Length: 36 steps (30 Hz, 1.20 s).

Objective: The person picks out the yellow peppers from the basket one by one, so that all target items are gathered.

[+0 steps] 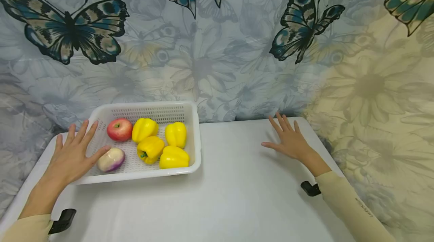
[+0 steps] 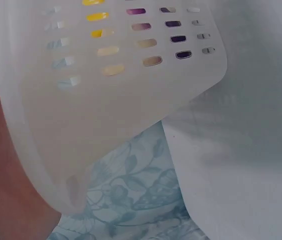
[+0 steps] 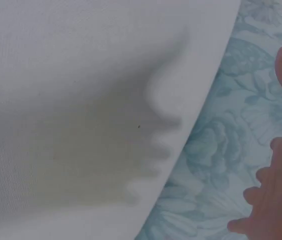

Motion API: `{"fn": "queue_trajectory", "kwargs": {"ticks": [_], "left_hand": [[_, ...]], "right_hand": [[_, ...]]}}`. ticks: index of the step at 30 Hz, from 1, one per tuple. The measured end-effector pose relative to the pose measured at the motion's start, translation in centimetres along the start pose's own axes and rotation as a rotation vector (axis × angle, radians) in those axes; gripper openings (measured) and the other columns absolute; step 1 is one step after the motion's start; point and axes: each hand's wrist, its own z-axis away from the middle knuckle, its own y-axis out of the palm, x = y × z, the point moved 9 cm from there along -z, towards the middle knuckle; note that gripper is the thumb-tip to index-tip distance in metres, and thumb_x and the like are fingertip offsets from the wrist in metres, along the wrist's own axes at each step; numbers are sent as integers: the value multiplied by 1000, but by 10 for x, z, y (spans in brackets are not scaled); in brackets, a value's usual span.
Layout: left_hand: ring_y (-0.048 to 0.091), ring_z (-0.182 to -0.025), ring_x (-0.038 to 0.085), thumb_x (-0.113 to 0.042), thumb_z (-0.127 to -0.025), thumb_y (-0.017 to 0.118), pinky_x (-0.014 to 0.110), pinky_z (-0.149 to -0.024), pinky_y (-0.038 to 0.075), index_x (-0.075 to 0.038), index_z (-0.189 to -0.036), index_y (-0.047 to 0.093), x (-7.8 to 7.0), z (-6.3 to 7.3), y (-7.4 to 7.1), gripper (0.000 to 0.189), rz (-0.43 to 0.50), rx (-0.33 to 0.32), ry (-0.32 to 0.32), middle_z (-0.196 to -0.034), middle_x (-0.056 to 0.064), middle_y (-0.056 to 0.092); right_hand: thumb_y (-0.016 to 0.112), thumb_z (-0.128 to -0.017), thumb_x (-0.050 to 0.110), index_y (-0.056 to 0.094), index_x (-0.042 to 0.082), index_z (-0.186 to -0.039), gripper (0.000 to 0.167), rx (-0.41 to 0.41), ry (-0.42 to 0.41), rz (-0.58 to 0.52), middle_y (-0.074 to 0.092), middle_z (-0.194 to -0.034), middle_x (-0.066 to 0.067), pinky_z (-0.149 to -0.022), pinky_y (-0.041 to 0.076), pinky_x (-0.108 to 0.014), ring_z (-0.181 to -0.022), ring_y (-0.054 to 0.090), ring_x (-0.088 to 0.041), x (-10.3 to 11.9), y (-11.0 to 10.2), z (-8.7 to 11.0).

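A white perforated plastic basket [image 1: 142,176] stands at the left of the table. In it lie a red apple [image 1: 119,129], a white and purple turnip [image 1: 111,160] and several yellow bell peppers [image 1: 174,158]. My left hand [image 1: 69,157] is spread over the basket's left end, its thumb overlapping the turnip in the head view; whether it touches cannot be told. In the left wrist view, the basket's side wall [image 2: 81,120] covers part of that hand [image 2: 11,170]. My right hand [image 1: 288,140] is held with fingers spread above the table's right part, gripping nothing, its shadow below.
The white table [image 1: 234,189] has its back edge against a butterfly-patterned cloth [image 1: 217,65], which also hangs at both sides. Black wrist mounts [image 1: 63,221] stick out from the sleeves.
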Motion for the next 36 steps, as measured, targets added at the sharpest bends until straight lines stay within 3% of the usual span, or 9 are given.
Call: {"fn": "queue_trajectory", "kwargs": {"ticks": [8, 12, 15, 18, 22, 31, 36], "left_hand": [[-9, -141, 54, -39, -102, 46, 64, -107, -16, -12, -158, 9, -5, 4, -8, 72, 116, -64, 48, -157, 32, 7], [3, -138, 61, -32, -103, 46, 70, -107, -3, -9, -158, 12, -5, 4, -14, 68, 169, -117, 53, -154, 36, 13], [19, -132, 64, -33, -103, 47, 77, -98, 16, -7, -157, 14, -2, 4, -16, 69, 161, -136, 12, -152, 37, 17], [28, -128, 63, -33, -102, 48, 77, -89, 25, -3, -156, 15, 4, 6, -18, 70, 151, -144, -56, -151, 37, 21], [32, -126, 62, -29, -101, 48, 75, -87, 28, 2, -154, 17, 12, 10, -20, 69, 166, -161, -135, -147, 38, 28], [47, -107, 62, -25, -100, 51, 69, -77, 37, 5, -152, 16, 24, 13, -17, 70, 184, -166, -236, -133, 46, 38], [38, -115, 65, -28, -102, 47, 71, -88, 32, 6, -153, 11, 28, 13, -6, 71, 224, -103, -278, -137, 46, 32]], "right_hand": [[62, -88, 58, 22, 5, -156, 95, -163, -120, 16, 18, -160, -21, -112, 16, -61, -146, 15, -40, 16, -23, -1], [66, -88, 52, 25, 3, -154, 92, -191, -173, 25, 24, -157, -23, -109, 26, -60, -142, 27, -42, 27, -27, -2], [70, -87, 46, 29, 0, -152, 90, -219, -217, 13, 29, -155, -24, -100, 38, -58, -131, 43, -45, 37, -30, -1], [72, -87, 43, 32, 1, -151, 87, -238, -243, -5, 32, -154, -23, -90, 46, -56, -121, 53, -45, 48, -34, -1], [71, -88, 43, 36, 2, -150, 82, -239, -256, -21, 35, -153, -21, -86, 49, -53, -118, 56, -43, 62, -38, -3], [71, -88, 43, 40, 5, -149, 78, -216, -284, -106, 35, -154, -17, -83, 52, -49, -124, 52, -39, 96, -50, -7], [68, -91, 42, 40, 6, -149, 74, -195, -315, -145, 35, -155, -15, -78, 54, -45, -116, 59, -37, 117, -52, -9]]}}
